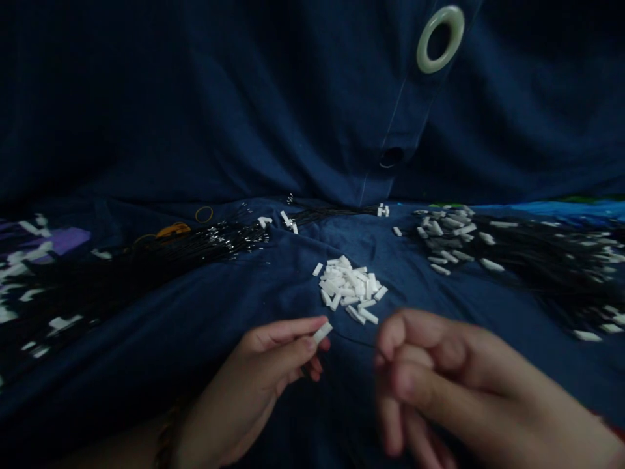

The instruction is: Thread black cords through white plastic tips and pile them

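My left hand (280,361) pinches a small white connector housing (323,333) between thumb and forefinger, its end sticking out toward the upper right. A thin black wire (354,339) runs between the housing and my right hand (430,378), which pinches it with thumb and forefinger. The right hand is slightly blurred, and whether the wire's tip sits inside the housing cannot be made out. Just beyond both hands lies a heap of loose white connector housings (349,283) on dark blue cloth.
At left stretches a bundle of black wires (146,270) with shiny metal ends. Another bundle (532,260) at right has white housings on its ends. An orange item (173,230) and a purple piece (71,240) lie at left. Behind hangs blue cloth with a pale ring (422,49).
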`<state>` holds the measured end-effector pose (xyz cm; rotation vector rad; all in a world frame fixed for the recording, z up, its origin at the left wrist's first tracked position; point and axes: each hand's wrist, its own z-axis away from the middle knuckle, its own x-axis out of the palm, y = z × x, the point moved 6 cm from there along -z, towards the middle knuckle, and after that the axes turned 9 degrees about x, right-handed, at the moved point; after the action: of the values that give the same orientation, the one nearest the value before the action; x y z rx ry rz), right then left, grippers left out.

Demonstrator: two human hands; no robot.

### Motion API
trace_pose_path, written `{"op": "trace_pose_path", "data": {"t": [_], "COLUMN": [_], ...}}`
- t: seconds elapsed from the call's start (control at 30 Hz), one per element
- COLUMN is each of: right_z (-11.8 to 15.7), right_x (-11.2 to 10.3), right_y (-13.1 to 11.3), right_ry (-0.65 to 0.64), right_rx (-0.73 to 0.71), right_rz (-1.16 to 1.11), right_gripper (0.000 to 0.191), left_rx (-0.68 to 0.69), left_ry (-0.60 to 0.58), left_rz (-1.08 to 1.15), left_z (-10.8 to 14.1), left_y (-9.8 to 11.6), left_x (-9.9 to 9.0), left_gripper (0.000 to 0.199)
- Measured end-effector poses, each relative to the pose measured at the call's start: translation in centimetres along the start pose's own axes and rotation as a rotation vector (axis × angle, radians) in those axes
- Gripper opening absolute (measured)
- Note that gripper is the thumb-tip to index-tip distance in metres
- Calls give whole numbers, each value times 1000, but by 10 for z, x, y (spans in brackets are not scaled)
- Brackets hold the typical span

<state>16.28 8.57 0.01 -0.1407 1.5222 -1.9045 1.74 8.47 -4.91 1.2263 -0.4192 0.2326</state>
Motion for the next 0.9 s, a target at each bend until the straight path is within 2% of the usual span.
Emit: {"op": "trace_pose_path", "data": {"t": [0.1,0.2,0.33,0.43,0.77,0.9], "right_z": [-9,-13,-9,-7,-6,-8], "right_x": [19,14,11,11,10,5], "right_y": [2,3,0,-1,3,3], "right_ry": [-21,92,129,150,163,304], "right_rx": [4,-84,-222,-270,-240,-236], "right_rz": [32,217,350,396,393,449], "right_gripper": [22,21,20,19,20,23], "left_rx": [7,22,15,17,19,28], "left_ry": [7,17,19,4,-23,-24], "left_rz": [44,65,84,103,131,140], "left_z": [1,2,3,2,0,1], "left_y": [-1,-2,-3,-3,-1,-1], "left_x": [-1,-3,-6,-6,-2,-3], "left_gripper": [19,19,19,19,18,18]}}
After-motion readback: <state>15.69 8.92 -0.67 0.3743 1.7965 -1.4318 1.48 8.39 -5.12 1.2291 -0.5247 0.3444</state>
